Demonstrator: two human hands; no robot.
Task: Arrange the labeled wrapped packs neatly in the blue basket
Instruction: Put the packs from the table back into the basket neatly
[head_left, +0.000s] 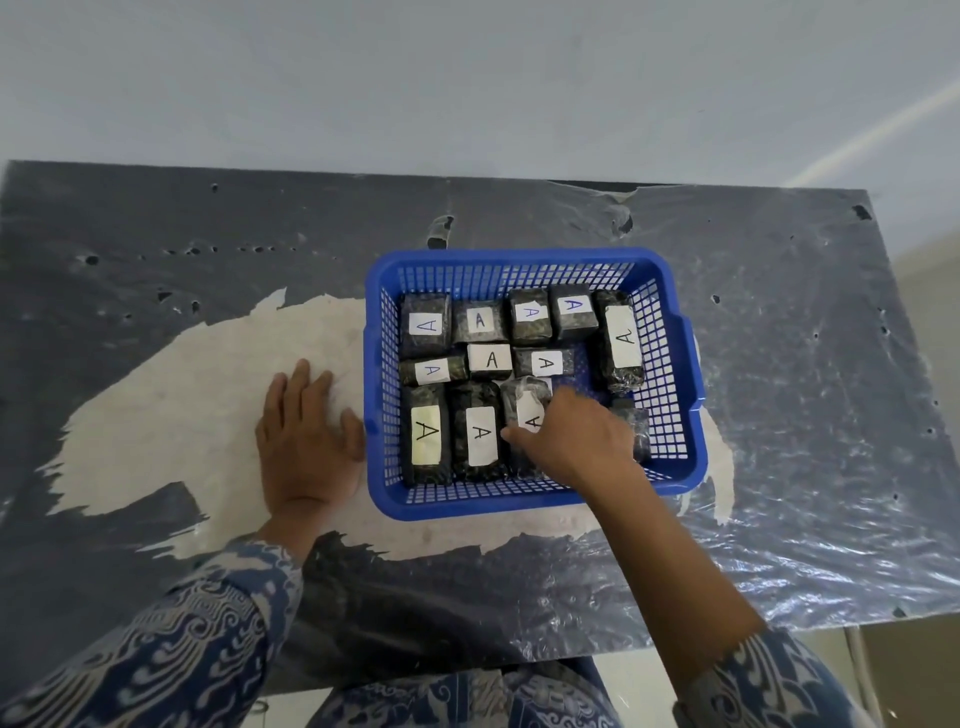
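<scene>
Even, soft, cool daylight. Faint shadows only. Diffuse glare on plastic film at right. Wide-angle bowing at edges. Slight softness throughout.

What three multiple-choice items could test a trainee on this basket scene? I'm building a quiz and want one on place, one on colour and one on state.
1. Where does the left hand lie?
A. Flat on the table beside the basket
B. Inside the basket
C. On the basket's far rim

2. What colour is the basket?
A. Green
B. Blue
C. Red

3. What is the right hand doing?
A. Resting on the bare table
B. Lifting the basket off the table
C. Reaching into the basket, fingers on a pack

Answers:
1 A: the palm lies spread on the table, just left of the basket wall.
2 B: its mesh walls and rim are bright blue.
3 C: the hand is over the near row, fingers touching the wrapped pack labelled A, which sits tilted there.
</scene>
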